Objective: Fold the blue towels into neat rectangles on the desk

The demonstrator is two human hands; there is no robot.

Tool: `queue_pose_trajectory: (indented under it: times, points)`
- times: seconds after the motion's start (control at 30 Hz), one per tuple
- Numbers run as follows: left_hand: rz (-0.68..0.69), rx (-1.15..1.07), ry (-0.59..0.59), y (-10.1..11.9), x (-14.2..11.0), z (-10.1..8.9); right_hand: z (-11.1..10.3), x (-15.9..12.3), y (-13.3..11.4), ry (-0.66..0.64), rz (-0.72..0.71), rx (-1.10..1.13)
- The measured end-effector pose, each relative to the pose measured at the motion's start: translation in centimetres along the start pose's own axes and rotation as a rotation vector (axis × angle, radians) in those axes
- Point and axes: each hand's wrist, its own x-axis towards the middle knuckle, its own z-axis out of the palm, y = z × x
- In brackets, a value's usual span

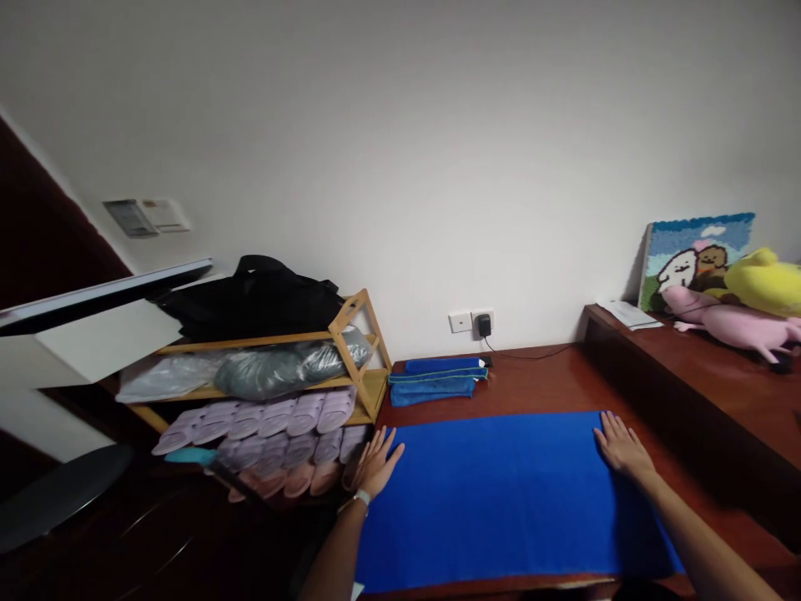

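A plain blue cloth (501,492) lies spread flat on the reddish-brown wooden surface (538,384). My left hand (376,463), with a pale band at its wrist, rests at the cloth's far left corner, fingers spread. At the far right corner my right hand (622,446) lies palm down, its fingers stretched out on the cloth's edge. Neither hand grips anything. Behind the cloth, near the wall, sit folded blue cloths (435,384), one with a green edge.
To the left stands a wooden rack (356,367) with several slippers (275,417), plastic-wrapped bundles and a black bag (256,296). A black plug (484,325) with a cord sits in the wall socket. On the raised right ledge are plush toys (738,321), papers and a dog picture (694,259).
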Motion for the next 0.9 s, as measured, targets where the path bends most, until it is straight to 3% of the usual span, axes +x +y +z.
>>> queue_pose_trajectory:
  times: [0.1,0.2,0.33,0.43,0.5,0.57,0.63,0.73,0.8,0.9]
  points:
    - [0.001,-0.034,0.01,0.2,-0.5,-1.5,-1.4,-1.1,-2.4,0.032,0.002,0.006]
    - [0.027,-0.055,0.058,0.8,-2.8,-2.0,-1.0,-4.5,-7.6,0.096,-0.092,0.012]
    - [0.199,-0.024,0.098,2.0,-8.8,-0.8,2.8,-12.6,-18.5,0.088,-0.446,0.119]
    - [0.284,0.05,0.106,2.6,-13.2,0.6,6.0,-18.3,-26.6,-0.006,-0.633,0.192]
    - [0.262,0.08,0.09,2.7,-15.2,1.1,7.3,-20.7,-30.4,-0.063,-0.674,0.206]
    - [0.229,0.092,0.066,2.6,-16.2,1.4,7.8,-21.8,-32.3,-0.105,-0.668,0.207]
    - [0.216,0.098,0.053,2.5,-16.6,1.5,7.7,-21.9,-32.3,-0.132,-0.646,0.193]
    - [0.21,0.1,0.059,2.4,-16.6,1.4,7.0,-20.8,-28.5,-0.134,-0.58,0.142]
    - [0.214,0.098,0.067,2.4,-16.6,1.4,6.3,-19.4,-23.9,-0.101,-0.503,0.097]
    - [0.211,0.091,0.073,2.5,-16.4,1.5,5.4,-16.8,-14.8,-0.029,-0.381,0.012]
